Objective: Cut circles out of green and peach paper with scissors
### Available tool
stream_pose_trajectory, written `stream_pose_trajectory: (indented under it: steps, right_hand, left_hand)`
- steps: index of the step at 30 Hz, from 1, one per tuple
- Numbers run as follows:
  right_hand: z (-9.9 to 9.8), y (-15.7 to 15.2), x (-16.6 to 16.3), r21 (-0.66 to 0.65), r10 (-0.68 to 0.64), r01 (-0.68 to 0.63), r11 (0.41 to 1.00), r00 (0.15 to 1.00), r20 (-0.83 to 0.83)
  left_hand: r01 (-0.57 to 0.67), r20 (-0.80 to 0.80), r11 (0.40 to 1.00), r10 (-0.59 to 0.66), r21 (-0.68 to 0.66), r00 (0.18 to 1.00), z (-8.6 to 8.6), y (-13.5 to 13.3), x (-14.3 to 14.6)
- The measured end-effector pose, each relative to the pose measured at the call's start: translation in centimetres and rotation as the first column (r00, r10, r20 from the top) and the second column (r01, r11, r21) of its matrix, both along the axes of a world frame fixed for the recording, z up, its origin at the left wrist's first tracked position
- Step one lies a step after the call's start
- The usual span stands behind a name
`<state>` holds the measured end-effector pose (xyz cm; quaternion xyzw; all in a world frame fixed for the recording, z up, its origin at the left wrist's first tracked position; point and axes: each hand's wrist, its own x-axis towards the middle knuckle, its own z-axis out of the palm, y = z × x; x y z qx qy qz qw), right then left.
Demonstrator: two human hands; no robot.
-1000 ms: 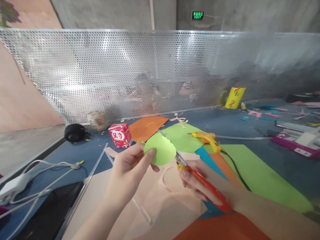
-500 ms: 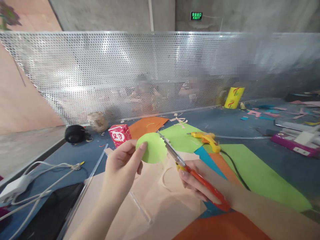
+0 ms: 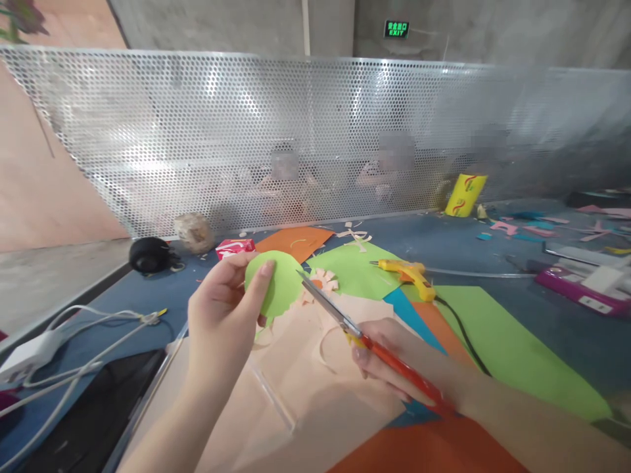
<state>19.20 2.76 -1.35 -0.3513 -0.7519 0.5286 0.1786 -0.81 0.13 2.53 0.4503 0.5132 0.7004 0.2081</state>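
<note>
Pinched between the thumb and fingers of my left hand (image 3: 229,295) is a round light-green paper disc (image 3: 282,289), held upright. My right hand (image 3: 389,355) grips a pair of scissors (image 3: 335,309) with red handles. Their blades look closed or nearly so, and the tips point at the disc's right edge; whether they touch it I cannot tell. Behind the blades lies a pale pink paper flower (image 3: 325,282) with an orange middle. Below both hands are pale pink paper sheets (image 3: 296,368) with a clear stick (image 3: 273,397) and a curled paper strip on them.
A yellow glue gun (image 3: 409,272) lies beyond my right hand, its black cord crossing green paper (image 3: 513,341). A red box (image 3: 235,247) stands behind my left hand. White cables (image 3: 83,368) and a black tablet-like slab (image 3: 103,407) are at left. A perforated metal screen (image 3: 197,144) borders the table.
My left hand has moved left and slightly up with the green disc, away from the scissors. The scissor blades have closed further, and the paper flower behind them now shows.
</note>
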Motion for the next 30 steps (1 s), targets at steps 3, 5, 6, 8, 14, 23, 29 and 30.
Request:
stream_pose_trajectory:
  steps: [3, 5, 6, 8, 14, 23, 29, 30]
  right_hand:
    - [0.36, 0.10, 0.06, -0.004, 0.006, -0.006, 1.000, 1.000, 0.026]
    - [0.58, 0.17, 0.07, 0.014, 0.024, -0.025, 1.000, 0.998, 0.055]
    - [0.65, 0.20, 0.07, 0.032, 0.034, -0.036, 0.999, 0.997, 0.067]
    - [0.68, 0.25, 0.08, 0.068, 0.056, -0.061, 0.996, 0.995, 0.082]
    - [0.38, 0.49, 0.36, 0.099, 0.107, -0.115, 0.988, 0.990, 0.091]
    - [0.23, 0.51, 0.57, 0.113, 0.120, -0.130, 0.985, 0.989, 0.090]
    - [0.53, 0.39, 0.60, 0.080, 0.133, -0.141, 0.987, 0.987, 0.095]
    - [0.56, 0.41, 0.61, 0.064, 0.139, -0.146, 0.987, 0.985, 0.098]
  left_hand:
    - [-0.052, -0.032, 0.998, 0.053, 0.045, 0.998, -0.20, 0.15, -0.20]
    - [-0.092, -0.081, 0.992, 0.099, 0.090, 0.992, -0.38, 0.29, -0.35]
    - [-0.108, -0.104, 0.988, 0.120, 0.112, 0.987, -0.46, 0.33, -0.41]
    - [-0.129, -0.135, 0.981, 0.148, 0.144, 0.980, -0.56, 0.35, -0.48]
    - [-0.153, -0.165, 0.972, 0.182, 0.178, 0.969, -0.59, 0.20, -0.38]
    - [-0.170, -0.244, 0.968, 0.212, 0.182, 0.946, -0.80, 0.00, -0.21]
    - [-0.158, -0.232, 0.975, 0.192, 0.159, 0.954, -0.62, -0.28, 0.33]
    - [-0.152, -0.228, 0.975, 0.187, 0.160, 0.956, -0.60, -0.30, 0.38]
